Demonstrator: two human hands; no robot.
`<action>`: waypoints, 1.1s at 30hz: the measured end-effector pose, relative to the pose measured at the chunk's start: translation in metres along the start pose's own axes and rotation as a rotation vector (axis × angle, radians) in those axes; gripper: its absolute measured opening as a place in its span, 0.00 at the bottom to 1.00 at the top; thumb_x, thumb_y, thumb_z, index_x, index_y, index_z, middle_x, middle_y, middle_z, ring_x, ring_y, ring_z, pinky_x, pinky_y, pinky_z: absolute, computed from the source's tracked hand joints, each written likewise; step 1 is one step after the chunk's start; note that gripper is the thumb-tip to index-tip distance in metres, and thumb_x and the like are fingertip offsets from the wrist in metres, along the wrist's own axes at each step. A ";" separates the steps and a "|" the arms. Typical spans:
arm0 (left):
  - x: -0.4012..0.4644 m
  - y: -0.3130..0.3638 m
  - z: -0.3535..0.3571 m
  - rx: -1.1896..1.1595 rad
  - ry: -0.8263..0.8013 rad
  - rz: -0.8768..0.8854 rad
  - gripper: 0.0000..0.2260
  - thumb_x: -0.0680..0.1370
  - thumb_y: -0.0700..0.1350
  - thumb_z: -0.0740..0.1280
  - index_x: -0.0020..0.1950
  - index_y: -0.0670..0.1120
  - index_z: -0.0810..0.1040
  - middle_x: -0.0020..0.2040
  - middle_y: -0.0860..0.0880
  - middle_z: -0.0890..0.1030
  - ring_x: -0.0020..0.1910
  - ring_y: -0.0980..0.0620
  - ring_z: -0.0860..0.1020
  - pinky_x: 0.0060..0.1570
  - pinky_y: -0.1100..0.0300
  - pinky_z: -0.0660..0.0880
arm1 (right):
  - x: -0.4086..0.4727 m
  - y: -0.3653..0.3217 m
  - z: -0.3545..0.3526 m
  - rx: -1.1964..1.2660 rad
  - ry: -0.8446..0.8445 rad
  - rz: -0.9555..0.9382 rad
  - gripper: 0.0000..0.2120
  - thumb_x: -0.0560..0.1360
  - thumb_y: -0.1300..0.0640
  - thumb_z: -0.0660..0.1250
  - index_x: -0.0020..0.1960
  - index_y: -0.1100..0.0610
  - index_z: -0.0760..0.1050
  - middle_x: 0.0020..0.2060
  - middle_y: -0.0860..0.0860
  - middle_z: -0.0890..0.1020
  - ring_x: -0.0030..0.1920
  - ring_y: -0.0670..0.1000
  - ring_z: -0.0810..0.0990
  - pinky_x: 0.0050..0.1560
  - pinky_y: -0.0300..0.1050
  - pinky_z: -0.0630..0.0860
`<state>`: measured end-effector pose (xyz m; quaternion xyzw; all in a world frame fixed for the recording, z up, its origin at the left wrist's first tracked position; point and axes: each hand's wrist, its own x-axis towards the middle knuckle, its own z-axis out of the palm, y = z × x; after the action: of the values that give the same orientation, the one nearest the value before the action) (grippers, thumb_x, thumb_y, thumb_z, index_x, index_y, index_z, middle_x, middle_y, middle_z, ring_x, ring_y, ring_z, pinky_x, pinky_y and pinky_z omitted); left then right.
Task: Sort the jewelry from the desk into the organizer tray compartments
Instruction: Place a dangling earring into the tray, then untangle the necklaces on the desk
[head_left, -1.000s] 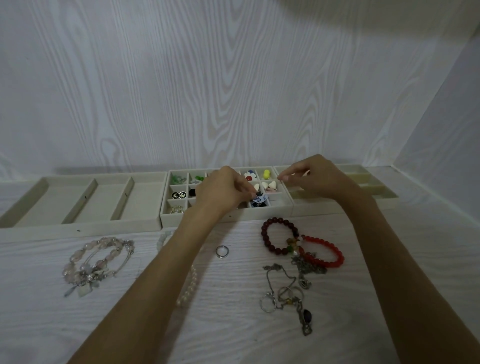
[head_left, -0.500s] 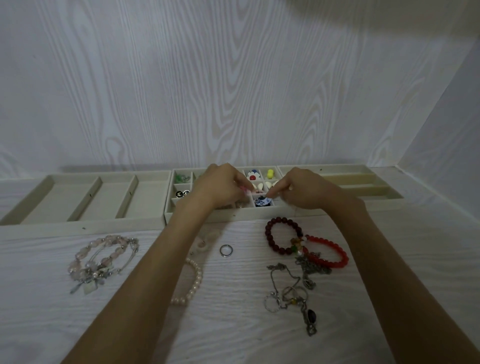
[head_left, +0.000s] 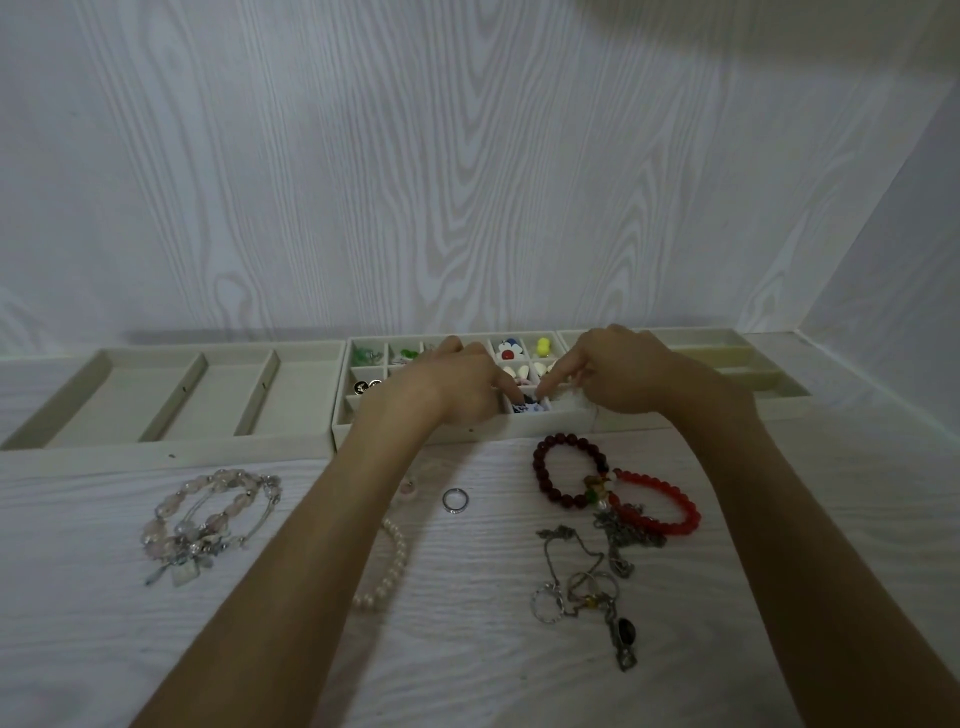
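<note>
Both hands over the mid tray (head_left: 415, 434), fingertips meeting at a front compartment w/ a blue-white piece (head_left: 524, 406).

L hand (head_left: 452, 387) curls down over the tray's front cells; R hand (head_left: 618, 371) points its index finger down at the same cell, other fingers curled. The piece lies in the cell right under and between the two sets of fingertips. I can't tell if either grip pinches it or just touches; the fingers hide the contact. On the counter (head_left: 78, 623), near the forearms: ring (head_left: 455, 500) between them, dark red bracelet (head_left: 569, 470) touching a bright red one (head_left: 660, 506), chain tangle (head_left: 587, 587) below those, pearl strand (head_left: 387, 566) partly under the L arm, pink bead bracelets (head_left: 208, 519) far left. Left tray (head_left: 171, 449) has three long cells.
</note>
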<state>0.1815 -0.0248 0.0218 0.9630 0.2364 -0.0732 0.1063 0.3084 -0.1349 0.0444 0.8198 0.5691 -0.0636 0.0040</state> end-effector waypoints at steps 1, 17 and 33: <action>0.000 0.001 0.001 0.012 0.001 0.000 0.19 0.81 0.42 0.57 0.67 0.61 0.71 0.71 0.48 0.66 0.67 0.45 0.61 0.70 0.49 0.59 | 0.000 -0.001 0.001 -0.029 -0.029 -0.003 0.19 0.78 0.62 0.57 0.58 0.42 0.78 0.63 0.50 0.76 0.62 0.55 0.72 0.60 0.50 0.67; 0.003 -0.005 0.000 -0.038 0.042 -0.003 0.18 0.80 0.43 0.59 0.67 0.60 0.72 0.69 0.48 0.67 0.66 0.46 0.62 0.68 0.49 0.61 | 0.004 -0.005 0.009 -0.065 -0.035 -0.009 0.18 0.79 0.59 0.55 0.60 0.42 0.77 0.64 0.51 0.74 0.64 0.55 0.69 0.64 0.52 0.63; -0.089 0.004 0.036 -0.410 0.204 0.046 0.09 0.78 0.45 0.65 0.52 0.59 0.79 0.52 0.57 0.81 0.45 0.60 0.78 0.52 0.54 0.78 | -0.090 0.020 0.030 0.318 0.036 -0.120 0.12 0.77 0.61 0.62 0.53 0.48 0.81 0.47 0.45 0.82 0.44 0.46 0.79 0.45 0.38 0.74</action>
<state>0.1016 -0.0759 0.0050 0.9289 0.2339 0.0767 0.2768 0.2932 -0.2285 0.0228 0.7757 0.5997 -0.1384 -0.1397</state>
